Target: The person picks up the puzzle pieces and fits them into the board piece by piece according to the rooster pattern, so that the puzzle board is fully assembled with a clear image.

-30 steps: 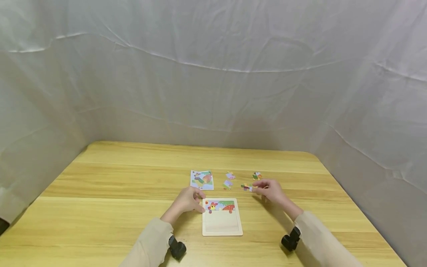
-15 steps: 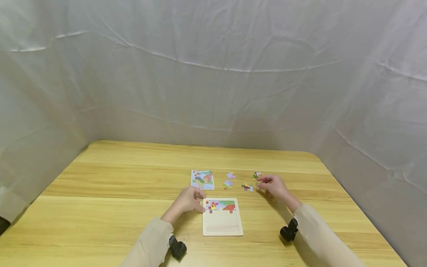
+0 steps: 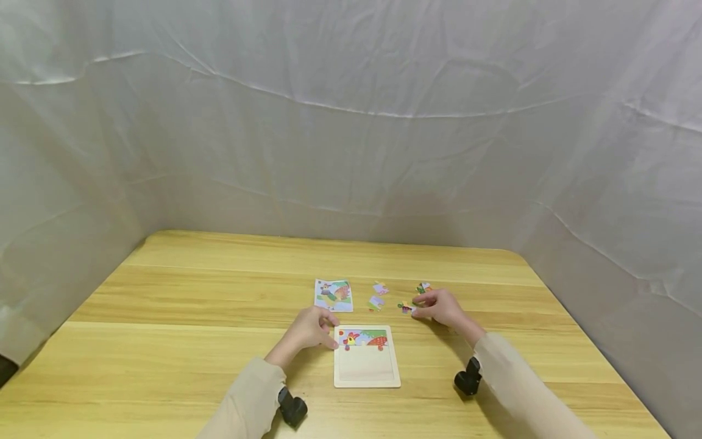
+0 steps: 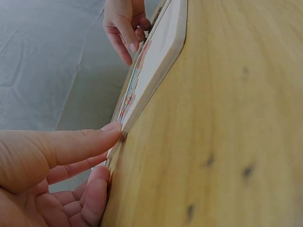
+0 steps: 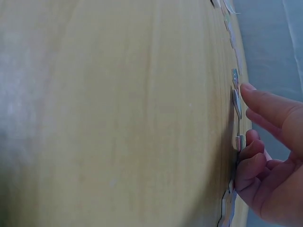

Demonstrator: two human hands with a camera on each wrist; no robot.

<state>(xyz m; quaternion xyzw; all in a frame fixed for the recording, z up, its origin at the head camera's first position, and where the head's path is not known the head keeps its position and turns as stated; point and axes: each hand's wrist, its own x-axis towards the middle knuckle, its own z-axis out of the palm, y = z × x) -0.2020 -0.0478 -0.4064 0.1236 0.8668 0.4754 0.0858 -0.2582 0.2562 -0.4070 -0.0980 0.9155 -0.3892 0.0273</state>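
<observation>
My left hand (image 3: pixel 309 329) is at the upper left corner of a pale wooden puzzle tray (image 3: pixel 367 369); in the left wrist view its thumb (image 4: pixel 87 144) touches the tray's edge. A joined strip of puzzle pieces (image 3: pixel 375 338) with a rooster's head and red patterned body fills the tray's upper part. My right hand (image 3: pixel 443 308) is over the loose pieces to the right, its thumb and index finger apart. Its fingertips are at a small colourful puzzle piece (image 3: pixel 406 308); in the right wrist view the thumb is beside a piece (image 5: pixel 236 103), and no grip shows.
A picture card (image 3: pixel 334 296) of the rooster lies behind the tray. To its right are two loose lilac pieces, one farther back (image 3: pixel 380 288) and one nearer (image 3: pixel 376 303). More colourful pieces (image 3: pixel 423 288) lie beyond my right hand. A grey curtain (image 3: pixel 351 152) hangs behind the wooden table.
The right hand drew back from the nearer colourful piece toward the pieces farther right, then came left to it again. The left hand and tray have stayed in place.
</observation>
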